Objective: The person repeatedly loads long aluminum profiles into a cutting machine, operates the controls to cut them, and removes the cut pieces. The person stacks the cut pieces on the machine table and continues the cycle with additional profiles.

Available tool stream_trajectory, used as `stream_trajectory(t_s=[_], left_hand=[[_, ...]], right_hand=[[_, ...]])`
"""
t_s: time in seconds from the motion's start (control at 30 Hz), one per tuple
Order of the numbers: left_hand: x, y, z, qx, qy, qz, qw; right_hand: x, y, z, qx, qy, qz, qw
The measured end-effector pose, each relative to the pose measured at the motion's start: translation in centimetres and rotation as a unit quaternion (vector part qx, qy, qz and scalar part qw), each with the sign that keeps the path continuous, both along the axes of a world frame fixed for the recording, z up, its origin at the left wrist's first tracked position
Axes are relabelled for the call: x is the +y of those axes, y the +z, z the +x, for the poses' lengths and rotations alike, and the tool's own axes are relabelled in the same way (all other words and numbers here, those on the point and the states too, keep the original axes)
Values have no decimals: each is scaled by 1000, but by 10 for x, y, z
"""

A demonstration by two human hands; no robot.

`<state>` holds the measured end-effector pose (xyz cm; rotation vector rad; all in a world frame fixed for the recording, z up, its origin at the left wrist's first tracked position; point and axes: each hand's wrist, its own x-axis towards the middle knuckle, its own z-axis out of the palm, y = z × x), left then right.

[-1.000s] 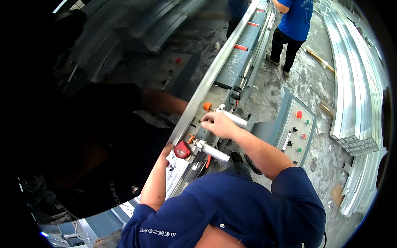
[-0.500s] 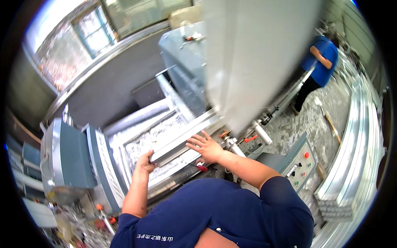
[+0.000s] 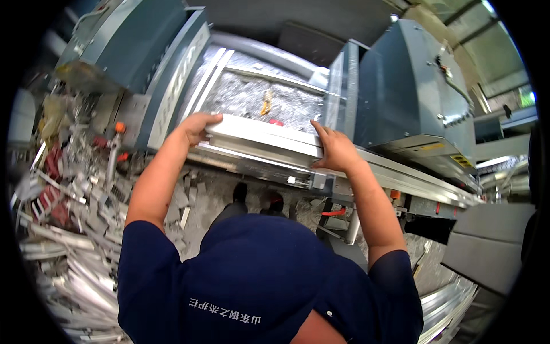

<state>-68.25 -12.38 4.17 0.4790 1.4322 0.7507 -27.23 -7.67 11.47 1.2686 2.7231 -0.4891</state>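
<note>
While both hands (image 3: 197, 127) (image 3: 335, 150) clamp the aluminium profile's (image 3: 260, 139) ends on the saw bed (image 3: 258, 97), positioning seems underway; next comes squaring it.

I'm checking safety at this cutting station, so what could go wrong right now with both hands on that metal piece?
The right hand grips the aluminium profile close beside the grey machine housing, so its fingers could get pinched. The left hand wraps a cut end, which may be sharp. Offcuts litter the floor, a likely trip hazard.
</note>
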Motion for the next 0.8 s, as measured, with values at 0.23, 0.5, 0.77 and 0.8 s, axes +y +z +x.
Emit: stream_trajectory(t_s=[0.23,0.5,0.77,0.8], left_hand=[[-38,19,-111,-12,84,19,996],[-30,2,-207,46,75,32,996],[-49,50,-192,568,-60,148,808],[-71,65,-170,686,-25,223,692]], right_hand=[[-1,-8,-119,13,49,-48,998],[7,-2,-188,-24,61,-69,995],[17,1,-193,-40,52,-132,989],[19,-1,-189,-38,39,-141,988]])
